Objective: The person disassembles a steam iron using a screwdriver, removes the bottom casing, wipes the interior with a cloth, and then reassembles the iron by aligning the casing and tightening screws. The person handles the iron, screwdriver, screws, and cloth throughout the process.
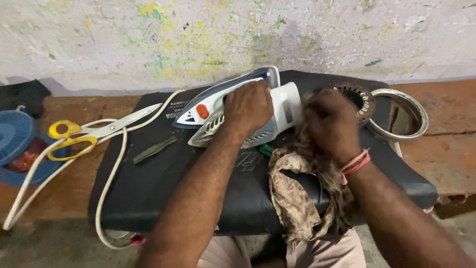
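The left hand (248, 106) has its fingers curled down over the body of a white and blue steam iron (233, 106), pressing it where it lies on its side near the back edge of a black cushion (148, 183). The right hand (329, 121) is closed into a blurred fist around a mottled brown rag (297, 198), bunched against the iron's rear end; the rag trails over the cushion's front edge. A white cord (111, 168) loops off the left edge. Yellow-handled scissors (89, 134) overlap the back left corner. A metal stator ring (359, 97) sits at the back right corner.
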